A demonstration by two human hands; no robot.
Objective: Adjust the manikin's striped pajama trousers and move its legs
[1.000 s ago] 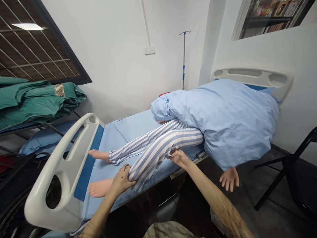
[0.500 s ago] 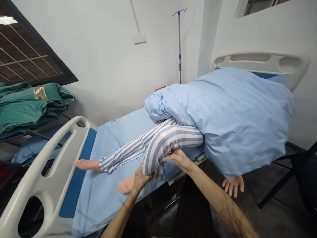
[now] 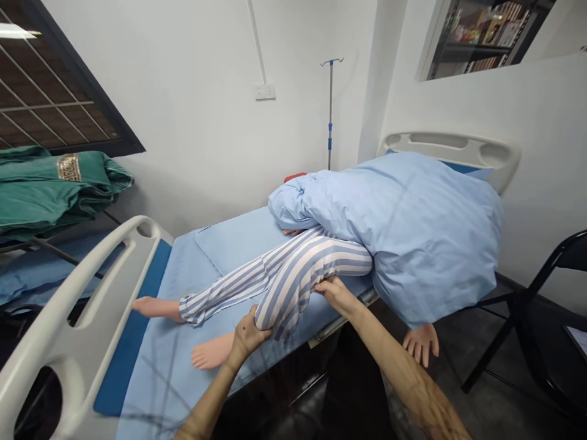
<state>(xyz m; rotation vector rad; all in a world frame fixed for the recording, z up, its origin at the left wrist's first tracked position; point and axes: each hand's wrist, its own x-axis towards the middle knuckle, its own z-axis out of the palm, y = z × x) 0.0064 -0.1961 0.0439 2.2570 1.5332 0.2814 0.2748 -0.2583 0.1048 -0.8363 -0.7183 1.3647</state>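
A manikin lies on a hospital bed [image 3: 215,244] in blue-and-white striped trousers [image 3: 302,269]. A pale blue quilt [image 3: 403,226] covers its upper body. My left hand [image 3: 247,336] is closed around the near leg's lower shin, just above the bare foot [image 3: 211,353]. My right hand [image 3: 334,292] grips under the near thigh, behind the bent knee. The near knee is raised and bent. The far leg lies straight, its foot [image 3: 149,305] near the footboard. The manikin's hand [image 3: 422,343] hangs below the quilt over the bed's near edge.
A white footboard [image 3: 77,305] stands at the lower left, a headboard [image 3: 449,150] at the back right. An IV pole [image 3: 330,116] stands behind the bed. Folded green cloth [image 3: 55,189] lies on a rack at left. A black chair [image 3: 541,293] stands at the right.
The near leg went from nearly straight to bent at the knee, its foot drawn up the bed away from the footboard. My left hand followed the shin; my right hand stayed under the thigh.
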